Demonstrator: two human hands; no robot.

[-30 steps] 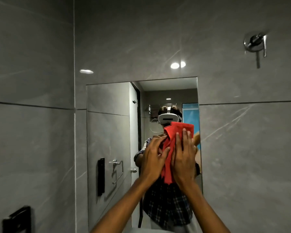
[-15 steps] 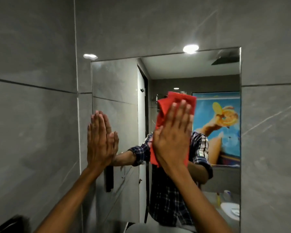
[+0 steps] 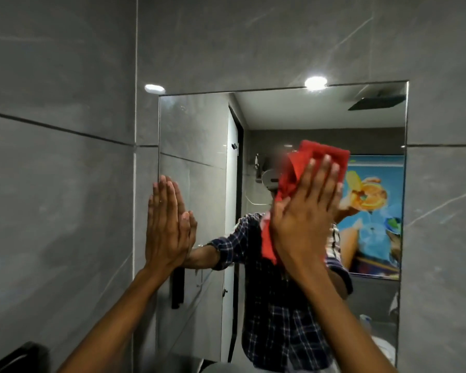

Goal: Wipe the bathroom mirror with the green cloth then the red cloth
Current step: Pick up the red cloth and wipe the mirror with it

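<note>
The bathroom mirror (image 3: 320,117) is set into the grey tiled wall straight ahead. My right hand (image 3: 304,214) presses the red cloth (image 3: 320,157) flat against the glass, right of the mirror's middle, fingers spread over it. The cloth sticks out above my fingertips and hangs below my palm on the left. My left hand (image 3: 167,224) lies flat and empty on the mirror's left edge, fingers together and pointing up. No green cloth is in view.
Grey tiled walls (image 3: 59,197) close in on the left and right of the mirror. A dark fixture (image 3: 24,356) sits low on the left wall. The mirror reflects a person in a checked shirt, a door and a colourful picture.
A second ago both hands held the red cloth together. My left hand then let go and moved to the mirror's left edge; my right hand has since slid the cloth rightward across the glass.
</note>
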